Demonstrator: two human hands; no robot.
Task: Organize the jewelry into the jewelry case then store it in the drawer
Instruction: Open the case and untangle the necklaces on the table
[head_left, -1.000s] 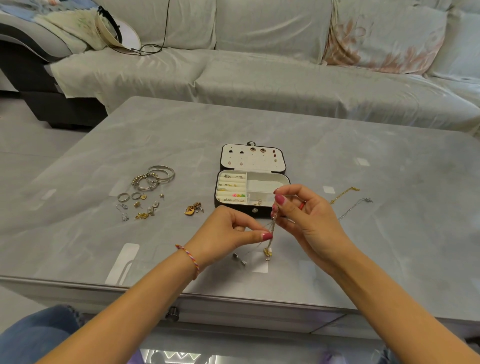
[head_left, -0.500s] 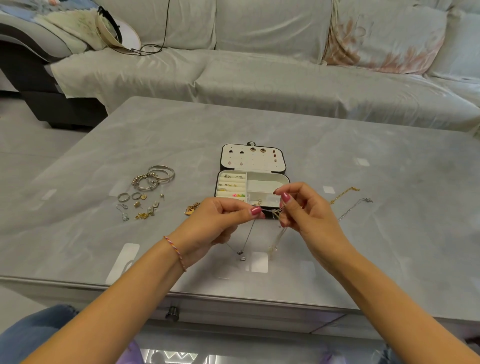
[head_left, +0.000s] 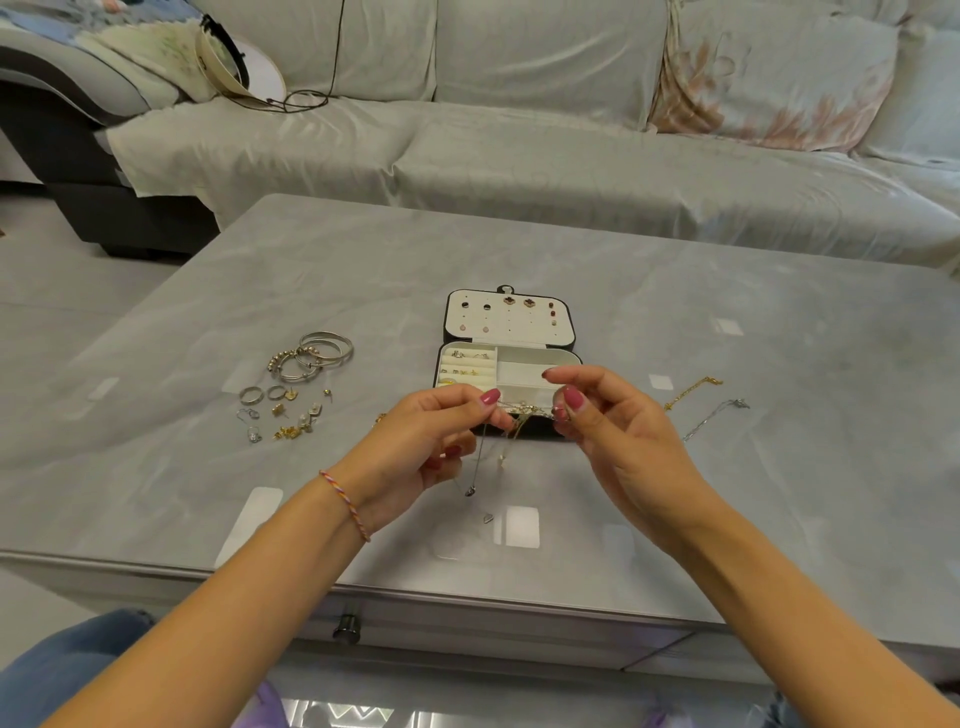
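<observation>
A black jewelry case (head_left: 511, 353) with a cream lining lies open at the table's middle, earrings pinned in its lid and rings in its left slots. Just in front of it, my left hand (head_left: 415, 452) and my right hand (head_left: 613, 431) pinch the two ends of a thin necklace (head_left: 522, 410) stretched between them. Its chains hang down, with a small pendant (head_left: 470, 491) dangling above the table. Bangles (head_left: 314, 356), rings and loose earrings (head_left: 283, 413) lie to the left. A gold chain (head_left: 691, 389) and a silver chain (head_left: 714, 418) lie to the right.
The grey table (head_left: 727, 493) has a drawer with a dark knob (head_left: 347, 627) under its front edge. A grey sofa (head_left: 519, 145) runs behind the table, with a hat and a cord at its left end. My knee in jeans shows at the lower left.
Both hands have risen from the table towards the case and moved apart, drawing the necklace out between them. The pendants have lifted off the table and now hang.
</observation>
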